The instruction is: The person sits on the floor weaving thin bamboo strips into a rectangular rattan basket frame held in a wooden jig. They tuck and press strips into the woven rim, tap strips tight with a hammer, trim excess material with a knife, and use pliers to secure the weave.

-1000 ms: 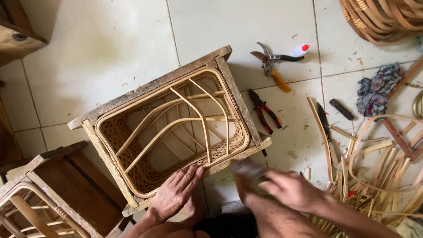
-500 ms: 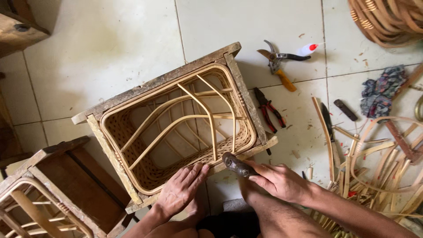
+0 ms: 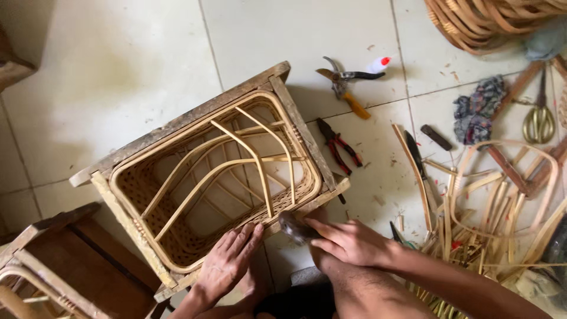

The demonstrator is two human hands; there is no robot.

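Here your left hand [image 3: 227, 263] lies flat, fingers spread, on the near edge of the wooden frame [image 3: 177, 127] on the floor, likely to keep it steady. Your right hand [image 3: 348, 241] holds a hammer [image 3: 295, 227] tight, its head at that edge.

One wooden frame [image 3: 295, 127] holds one woven rattan basket [image 3: 177, 248]. Two hands are in view, the left hand [image 3: 227, 263] and the right hand [image 3: 351, 242], with one hammer [image 3: 295, 227] between them. On the floor lie one pair of pruning shears [image 3: 342, 85], one pair of red-handled pliers [image 3: 338, 145], one pair of brass scissors [image 3: 538, 118], one crumpled rag [image 3: 477, 111] and one dark knife [image 3: 416, 156]. One more rattan basket [image 3: 490, 20] sits at the top right, and one loose heap of cane strips [image 3: 490, 218], too many to count
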